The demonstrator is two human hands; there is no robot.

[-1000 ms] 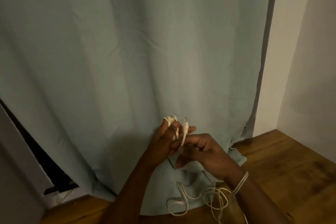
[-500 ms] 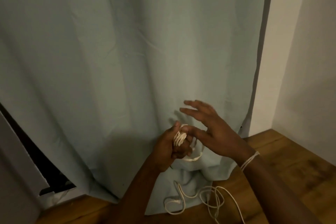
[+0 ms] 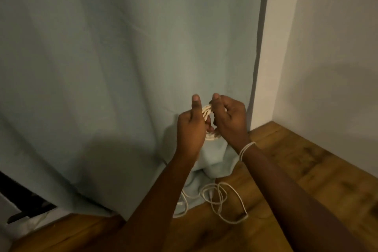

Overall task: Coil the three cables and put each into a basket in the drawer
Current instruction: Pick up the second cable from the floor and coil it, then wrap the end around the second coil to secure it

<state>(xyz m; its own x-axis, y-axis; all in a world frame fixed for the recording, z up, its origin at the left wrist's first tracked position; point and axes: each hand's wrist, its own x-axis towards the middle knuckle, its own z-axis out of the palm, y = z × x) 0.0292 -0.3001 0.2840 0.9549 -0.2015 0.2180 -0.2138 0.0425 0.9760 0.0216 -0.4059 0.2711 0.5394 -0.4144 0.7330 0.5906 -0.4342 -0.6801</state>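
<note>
A small coil of white cable sits between my two hands, held up in front of the curtain. My left hand grips the coil with its thumb pointing up. My right hand curls its fingers round the coil's right side. More white cable lies in loose loops on the wooden floor below my hands. White turns of cord circle my right wrist. No drawer or basket is in view.
A pale blue-green curtain hangs straight ahead, its hem bunched on the wooden floor. A white wall corner stands at the right. A dark gap beside a white edge shows at the lower left.
My right hand, spread open above the coil half a second ago, has come back and closed on it. Both hands have risen a little and my left thumb now points up.
</note>
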